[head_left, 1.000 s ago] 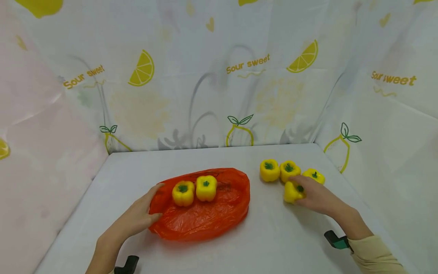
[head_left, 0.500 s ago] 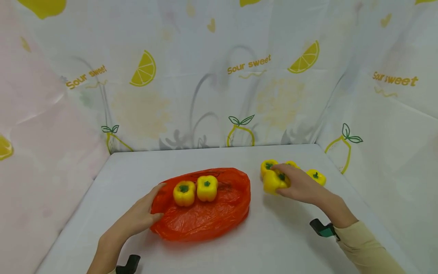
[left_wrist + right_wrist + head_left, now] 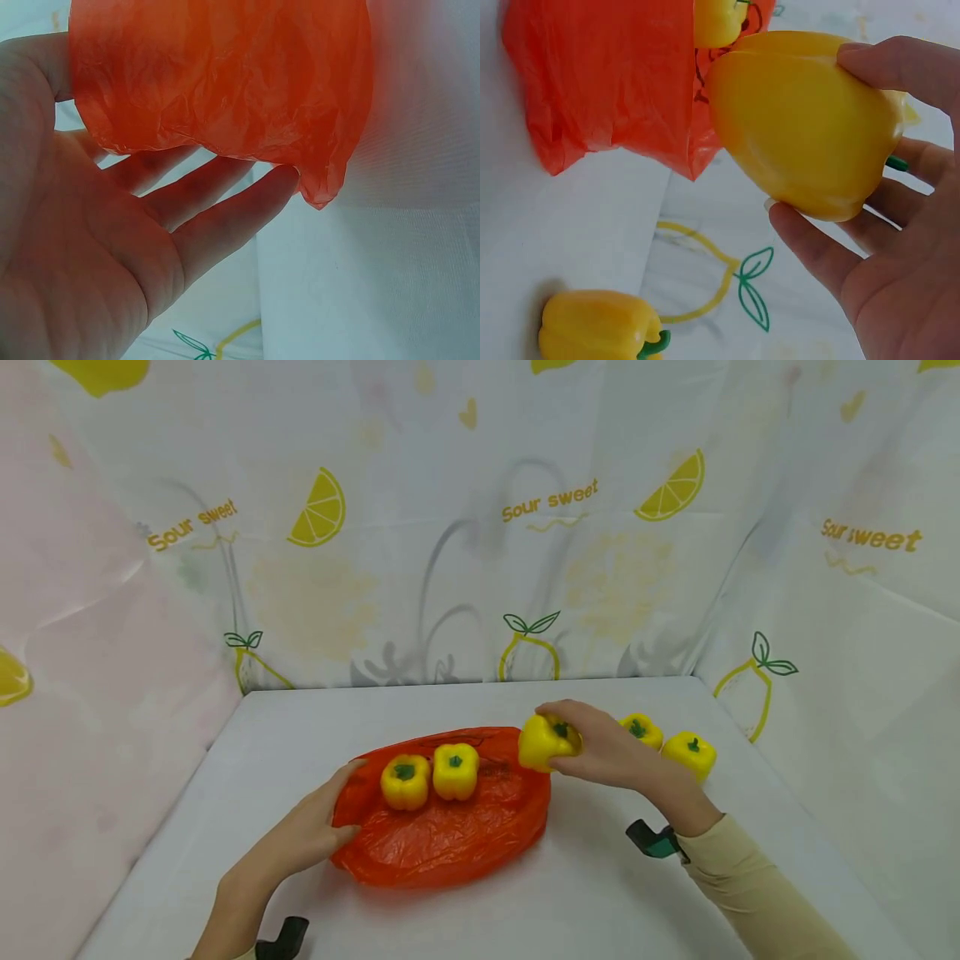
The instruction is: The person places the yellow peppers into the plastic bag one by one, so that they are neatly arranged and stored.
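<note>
A red plastic bag [image 3: 450, 852] sits on the table, with two yellow bell peppers [image 3: 406, 782] side by side on or in it. My left hand [image 3: 311, 822] is at the bag's left end; its fingers are spread and touch the plastic, as the left wrist view also shows. My right hand [image 3: 603, 747] holds another yellow bell pepper [image 3: 546, 743] between thumb and fingers, raised by the bag's right edge. The green stem of this pepper points toward the palm in the right wrist view.
Beyond the right hand, more yellow bell peppers [image 3: 690, 754] stand on the white table [image 3: 592, 893]; the hand may hide one. A lemon-print cloth [image 3: 420, 568] rises along the back and sides.
My right hand has lifted the bell pepper from the group on the right and carried it left to the bag's edge. The left hand has stayed in place.
</note>
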Demonstrator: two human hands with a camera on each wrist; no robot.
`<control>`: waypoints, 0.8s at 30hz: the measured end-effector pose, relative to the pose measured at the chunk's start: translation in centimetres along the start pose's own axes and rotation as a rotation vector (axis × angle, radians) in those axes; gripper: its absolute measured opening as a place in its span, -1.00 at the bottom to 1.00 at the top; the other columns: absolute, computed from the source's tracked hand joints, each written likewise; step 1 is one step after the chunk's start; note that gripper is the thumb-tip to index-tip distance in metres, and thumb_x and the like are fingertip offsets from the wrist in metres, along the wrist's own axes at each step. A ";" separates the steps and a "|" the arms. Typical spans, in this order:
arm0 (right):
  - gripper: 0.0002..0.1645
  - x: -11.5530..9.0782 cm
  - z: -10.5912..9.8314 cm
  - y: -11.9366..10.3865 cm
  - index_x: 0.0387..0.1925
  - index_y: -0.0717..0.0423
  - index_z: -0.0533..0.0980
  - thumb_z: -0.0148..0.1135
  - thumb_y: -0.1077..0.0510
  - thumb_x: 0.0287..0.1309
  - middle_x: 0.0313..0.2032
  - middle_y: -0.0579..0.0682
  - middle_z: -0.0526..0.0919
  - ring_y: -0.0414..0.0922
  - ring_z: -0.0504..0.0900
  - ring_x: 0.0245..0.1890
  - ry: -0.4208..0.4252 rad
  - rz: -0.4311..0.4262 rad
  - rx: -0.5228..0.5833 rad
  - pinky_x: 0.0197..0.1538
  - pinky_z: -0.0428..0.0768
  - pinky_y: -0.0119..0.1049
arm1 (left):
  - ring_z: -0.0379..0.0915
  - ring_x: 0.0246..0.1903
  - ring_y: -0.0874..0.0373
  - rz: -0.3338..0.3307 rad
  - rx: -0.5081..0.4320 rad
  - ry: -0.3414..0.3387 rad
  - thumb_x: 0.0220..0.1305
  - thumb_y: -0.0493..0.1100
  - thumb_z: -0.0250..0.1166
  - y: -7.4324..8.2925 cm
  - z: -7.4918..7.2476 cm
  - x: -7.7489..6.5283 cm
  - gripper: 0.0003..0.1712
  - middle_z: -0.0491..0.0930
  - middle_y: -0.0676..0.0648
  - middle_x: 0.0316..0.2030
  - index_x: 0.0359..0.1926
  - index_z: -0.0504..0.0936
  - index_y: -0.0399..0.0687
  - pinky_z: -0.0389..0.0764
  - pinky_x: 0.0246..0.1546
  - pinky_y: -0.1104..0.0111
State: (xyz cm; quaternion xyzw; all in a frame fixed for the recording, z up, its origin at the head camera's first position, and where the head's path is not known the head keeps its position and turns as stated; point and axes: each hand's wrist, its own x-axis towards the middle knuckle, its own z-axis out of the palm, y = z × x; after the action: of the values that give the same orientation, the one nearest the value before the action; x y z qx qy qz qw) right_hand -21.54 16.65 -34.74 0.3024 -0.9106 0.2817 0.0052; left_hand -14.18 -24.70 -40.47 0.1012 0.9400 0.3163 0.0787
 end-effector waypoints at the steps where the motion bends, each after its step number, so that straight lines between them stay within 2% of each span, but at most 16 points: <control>1: -0.24 0.4 0.3 -0.3 0.35 0.00 0.36 0.38 0.10 0.09 0.24 -0.07 0.51 -0.09 0.50 0.12 -0.012 -0.002 -0.003 0.22 0.58 -0.03 | 0.17 0.41 -0.32 -0.004 -0.001 -0.002 0.18 -0.21 0.31 0.0 0.0 0.0 -0.02 0.21 -0.22 0.47 0.54 0.00 0.10 0.32 0.28 -0.31; 8: -0.25 2.2 2.2 -1.2 0.36 -0.05 0.36 0.34 0.02 0.12 0.25 -0.08 0.50 -0.09 0.49 0.14 -0.116 0.014 -0.039 0.24 0.56 -0.04 | 0.16 0.41 -0.32 -0.038 -0.007 -0.023 0.21 -0.19 0.30 0.1 -0.1 0.0 -0.01 0.17 -0.21 0.49 0.55 -0.03 0.15 0.34 0.26 -0.32; 13: -0.26 3.0 4.5 -1.1 0.36 -0.11 0.37 0.33 -0.05 0.14 0.29 -0.08 0.48 -0.09 0.49 0.21 -0.188 0.055 -0.084 0.26 0.56 -0.05 | 0.17 0.41 -0.31 -0.045 -0.003 -0.026 0.22 -0.17 0.31 0.0 0.0 0.0 -0.01 0.17 -0.21 0.49 0.55 -0.03 0.16 0.34 0.27 -0.32; 18: -0.30 3.7 6.8 -0.8 0.35 -0.11 0.37 0.32 -0.05 0.19 0.30 -0.05 0.46 -0.08 0.50 0.21 -0.219 0.024 -0.151 0.28 0.56 -0.08 | 0.18 0.41 -0.31 -0.027 0.003 -0.011 0.20 -0.19 0.31 -0.2 0.1 -0.1 -0.01 0.19 -0.22 0.48 0.55 -0.01 0.12 0.33 0.27 -0.31; 24: -0.28 4.0 8.0 -0.6 0.35 -0.08 0.31 0.34 -0.05 0.20 0.27 -0.04 0.47 -0.08 0.49 0.21 -0.201 0.056 -0.169 0.29 0.55 -0.06 | 0.15 0.42 -0.32 -0.008 -0.002 -0.007 0.20 -0.19 0.31 0.1 0.0 -0.1 -0.01 0.18 -0.23 0.49 0.55 -0.01 0.11 0.29 0.30 -0.32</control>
State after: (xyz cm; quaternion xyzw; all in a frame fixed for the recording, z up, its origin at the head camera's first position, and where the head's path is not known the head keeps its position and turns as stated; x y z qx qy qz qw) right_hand -23.15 9.92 -40.45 0.3020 -0.9351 0.1724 -0.0686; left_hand -14.03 -24.62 -40.36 0.0984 0.9398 0.3164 0.0832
